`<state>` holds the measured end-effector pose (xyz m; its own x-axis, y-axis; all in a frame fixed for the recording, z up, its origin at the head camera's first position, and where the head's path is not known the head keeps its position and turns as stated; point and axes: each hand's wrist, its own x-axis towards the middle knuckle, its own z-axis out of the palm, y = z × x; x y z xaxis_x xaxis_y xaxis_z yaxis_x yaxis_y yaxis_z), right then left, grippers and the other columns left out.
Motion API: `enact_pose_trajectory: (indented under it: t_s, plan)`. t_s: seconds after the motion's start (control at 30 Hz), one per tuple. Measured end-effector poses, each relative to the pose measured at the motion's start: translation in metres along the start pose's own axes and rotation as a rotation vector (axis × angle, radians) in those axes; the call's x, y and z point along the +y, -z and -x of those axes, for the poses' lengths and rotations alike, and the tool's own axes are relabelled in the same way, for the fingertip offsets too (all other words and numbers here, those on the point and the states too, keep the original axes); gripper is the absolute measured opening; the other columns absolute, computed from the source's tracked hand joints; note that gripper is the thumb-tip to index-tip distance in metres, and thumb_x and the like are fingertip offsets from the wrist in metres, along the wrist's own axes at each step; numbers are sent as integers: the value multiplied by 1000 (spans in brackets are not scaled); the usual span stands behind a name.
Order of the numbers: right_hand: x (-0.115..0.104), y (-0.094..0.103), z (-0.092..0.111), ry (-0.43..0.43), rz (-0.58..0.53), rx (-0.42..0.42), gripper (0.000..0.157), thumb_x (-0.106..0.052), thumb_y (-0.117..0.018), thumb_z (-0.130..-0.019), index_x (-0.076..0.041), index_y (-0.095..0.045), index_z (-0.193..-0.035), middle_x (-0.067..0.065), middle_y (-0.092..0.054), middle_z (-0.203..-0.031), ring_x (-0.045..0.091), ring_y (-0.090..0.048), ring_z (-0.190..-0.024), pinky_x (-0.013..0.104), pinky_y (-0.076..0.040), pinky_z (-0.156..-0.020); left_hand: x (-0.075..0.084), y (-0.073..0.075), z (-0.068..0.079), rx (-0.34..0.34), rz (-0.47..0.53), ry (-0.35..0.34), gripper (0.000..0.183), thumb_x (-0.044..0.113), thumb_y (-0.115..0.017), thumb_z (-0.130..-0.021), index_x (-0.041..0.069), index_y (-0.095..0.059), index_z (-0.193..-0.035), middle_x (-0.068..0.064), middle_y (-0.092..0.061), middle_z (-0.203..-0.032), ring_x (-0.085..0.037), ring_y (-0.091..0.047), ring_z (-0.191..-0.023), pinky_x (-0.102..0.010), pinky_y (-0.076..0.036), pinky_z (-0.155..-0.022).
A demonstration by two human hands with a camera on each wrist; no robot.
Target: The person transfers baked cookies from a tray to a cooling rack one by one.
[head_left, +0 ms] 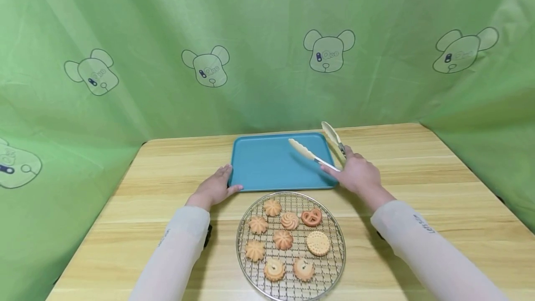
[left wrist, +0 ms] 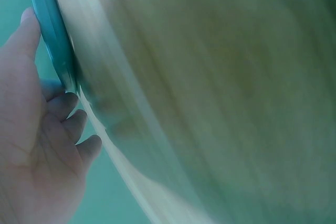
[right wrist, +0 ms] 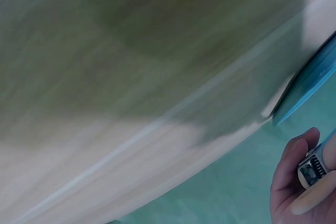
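Note:
A blue rectangular tray [head_left: 271, 164] lies on the table towards its back edge. My left hand [head_left: 215, 187] rests at the tray's front left corner, fingers along the left side and thumb on the front rim. The left wrist view shows that hand [left wrist: 42, 129] against the tray's edge [left wrist: 55, 35]. In my right hand [head_left: 359, 173] I hold food tongs [head_left: 308, 151], their arms spread above the tray's right side. Part of the tongs' handle is hidden in the hand. Nothing sits between the tong tips.
A round wire cooling rack [head_left: 343, 240] stands in front of the tray. On it lie several cookies, among them a pretzel-shaped one [head_left: 311, 217] and a round dotted one [head_left: 318, 243]. A green curtain [head_left: 267, 101] hangs behind the wooden table [head_left: 167, 161].

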<state>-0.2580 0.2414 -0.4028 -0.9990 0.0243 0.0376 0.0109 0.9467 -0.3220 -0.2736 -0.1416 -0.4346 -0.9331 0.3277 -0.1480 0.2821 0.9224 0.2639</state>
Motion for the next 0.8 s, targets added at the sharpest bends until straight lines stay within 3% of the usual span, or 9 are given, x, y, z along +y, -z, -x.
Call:
enact_pose_trajectory:
  t_s: [0.27, 0.8]
  plan:
    - [12, 4, -3, -59, -18, -8, 131, -92, -33, -68, 11, -11, -147, 38, -49, -111, 50, -57, -84, 40, -46, -49, 2, 2, 2, -1, -5, -5, 85, 53, -48, -94, -1, -16, -150, -14, -15, -156, -31, -14, -142, -42, -16, -115]
    - [39, 7, -7, -179, -34, 7, 123, -85, -36, -76, 18, -18, -141, 39, -50, -102, 53, -56, -81, 40, -43, -45, 3, 4, 3, -1, -4, -6, 84, 53, -48, -94, -2, -17, -150, -15, -15, -156, -31, -14, -142, -42, -16, -115]
